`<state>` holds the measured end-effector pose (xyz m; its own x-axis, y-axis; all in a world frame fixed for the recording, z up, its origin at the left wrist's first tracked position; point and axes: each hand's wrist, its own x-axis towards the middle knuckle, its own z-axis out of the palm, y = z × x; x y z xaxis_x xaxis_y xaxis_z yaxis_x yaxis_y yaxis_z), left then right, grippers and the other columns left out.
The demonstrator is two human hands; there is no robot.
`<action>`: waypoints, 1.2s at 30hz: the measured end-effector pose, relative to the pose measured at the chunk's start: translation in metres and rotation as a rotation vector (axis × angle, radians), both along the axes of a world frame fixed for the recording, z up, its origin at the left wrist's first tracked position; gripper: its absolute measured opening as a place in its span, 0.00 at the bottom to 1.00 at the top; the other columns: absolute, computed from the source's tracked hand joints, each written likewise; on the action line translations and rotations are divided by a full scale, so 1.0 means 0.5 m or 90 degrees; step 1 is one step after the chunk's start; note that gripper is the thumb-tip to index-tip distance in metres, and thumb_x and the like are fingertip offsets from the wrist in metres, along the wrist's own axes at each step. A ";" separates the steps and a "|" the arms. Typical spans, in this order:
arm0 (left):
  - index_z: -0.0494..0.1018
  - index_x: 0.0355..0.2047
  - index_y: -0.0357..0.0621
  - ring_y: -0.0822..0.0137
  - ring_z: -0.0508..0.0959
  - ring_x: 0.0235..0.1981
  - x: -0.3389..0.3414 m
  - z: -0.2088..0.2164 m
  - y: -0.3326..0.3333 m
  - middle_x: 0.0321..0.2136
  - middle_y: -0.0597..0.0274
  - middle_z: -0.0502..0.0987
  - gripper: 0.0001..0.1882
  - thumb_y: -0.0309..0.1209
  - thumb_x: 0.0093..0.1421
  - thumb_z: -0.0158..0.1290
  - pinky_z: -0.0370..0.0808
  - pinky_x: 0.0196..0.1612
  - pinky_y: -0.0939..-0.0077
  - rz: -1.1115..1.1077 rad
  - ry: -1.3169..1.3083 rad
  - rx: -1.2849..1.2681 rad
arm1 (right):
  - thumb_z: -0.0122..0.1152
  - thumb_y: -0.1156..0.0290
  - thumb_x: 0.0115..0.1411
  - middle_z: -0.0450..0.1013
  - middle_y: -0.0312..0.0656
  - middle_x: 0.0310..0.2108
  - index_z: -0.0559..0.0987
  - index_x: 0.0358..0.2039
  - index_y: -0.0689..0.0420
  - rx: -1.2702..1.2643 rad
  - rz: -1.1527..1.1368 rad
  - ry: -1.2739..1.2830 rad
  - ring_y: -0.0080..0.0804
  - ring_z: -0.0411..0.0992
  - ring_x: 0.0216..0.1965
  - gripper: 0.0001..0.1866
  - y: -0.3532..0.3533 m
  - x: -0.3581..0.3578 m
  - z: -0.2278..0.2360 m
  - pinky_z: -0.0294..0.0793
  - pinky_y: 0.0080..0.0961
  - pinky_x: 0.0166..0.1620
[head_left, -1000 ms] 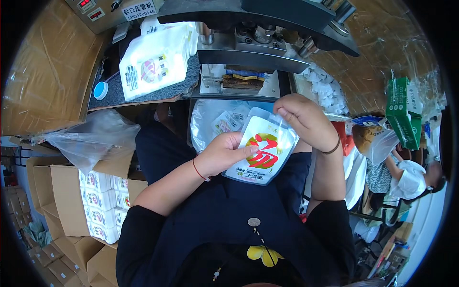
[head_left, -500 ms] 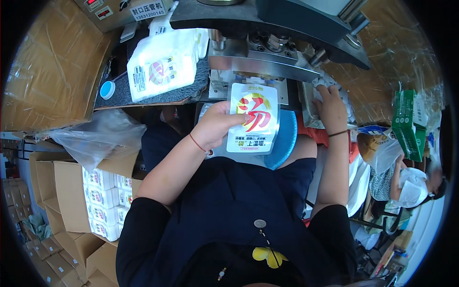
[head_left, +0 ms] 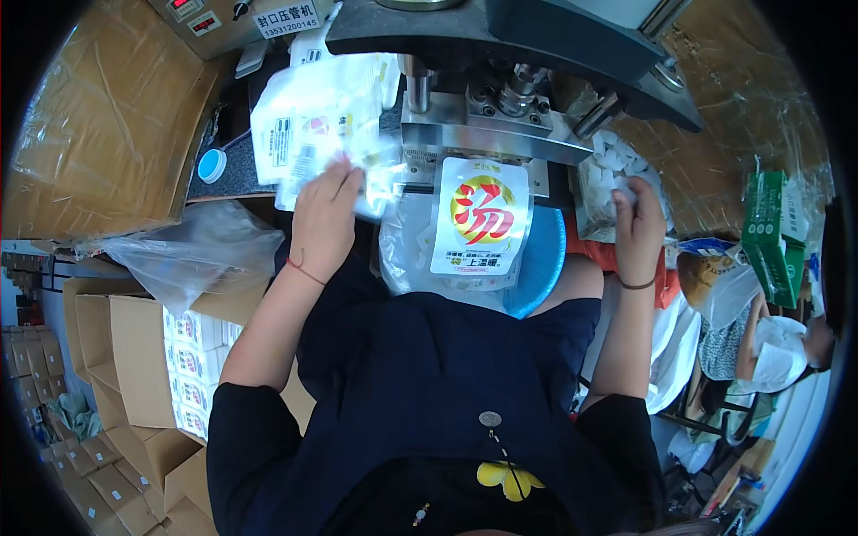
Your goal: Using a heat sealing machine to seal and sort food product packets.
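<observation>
A white printed pouch [head_left: 481, 219] with a big red character on a yellow ring hangs with its top edge at the metal jaw of the press [head_left: 483, 134]; neither hand touches it. To its left, my left hand [head_left: 323, 214] pinches another pouch [head_left: 374, 192], blurred by motion, at the near edge of a stack of white pouches [head_left: 304, 116]. Over on the right, my right hand [head_left: 640, 214] has its thumb and fingers closed round a small white plastic piece [head_left: 628, 186]. It is at the near end of a container of similar white pieces [head_left: 609, 161].
Below the press, a blue basin [head_left: 543, 263] holds clear plastic and pouches. A round blue-and-white lid [head_left: 212, 166] lies left of the stack. Cardboard walls [head_left: 98, 134] flank the bench. An open carton [head_left: 138, 357] with packed pouches stands lower left; another person [head_left: 773, 353] sits far right.
My left hand has let go of the red-character pouch, which stays at the press, and moved left to the stack. My right hand has drawn back slightly from the container with a white piece.
</observation>
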<state>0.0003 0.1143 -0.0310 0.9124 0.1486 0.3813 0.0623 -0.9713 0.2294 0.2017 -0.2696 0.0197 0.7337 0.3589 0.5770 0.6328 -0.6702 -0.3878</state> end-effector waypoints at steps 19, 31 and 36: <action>0.77 0.47 0.33 0.73 0.80 0.41 0.034 0.057 -0.243 0.42 0.59 0.82 0.18 0.36 0.67 0.57 0.77 0.48 0.76 -0.202 0.326 -1.100 | 0.54 0.64 0.67 0.78 0.45 0.33 0.81 0.38 0.61 -0.088 0.411 0.271 0.41 0.76 0.39 0.14 0.162 -0.081 0.095 0.73 0.31 0.46; 0.73 0.50 0.29 0.62 0.83 0.45 0.149 0.038 -0.158 0.45 0.48 0.81 0.18 0.23 0.59 0.59 0.80 0.50 0.66 -0.165 0.313 -1.285 | 0.62 0.70 0.58 0.74 0.51 0.40 0.79 0.45 0.53 -0.397 0.034 0.178 0.53 0.75 0.40 0.13 0.025 0.084 0.002 0.74 0.41 0.43; 0.70 0.49 0.30 0.63 0.82 0.39 0.127 0.024 -0.166 0.42 0.51 0.79 0.20 0.29 0.61 0.60 0.80 0.44 0.67 -0.011 0.056 -1.002 | 0.61 0.73 0.58 0.74 0.52 0.38 0.79 0.42 0.59 -0.171 0.078 0.079 0.52 0.74 0.38 0.11 0.013 0.081 -0.041 0.74 0.40 0.42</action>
<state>0.0638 0.0315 -0.0191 0.9282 0.3194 -0.1907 0.1206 0.2266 0.9665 0.2423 -0.2632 -0.0009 0.7349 0.5761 0.3578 0.6736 -0.6811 -0.2869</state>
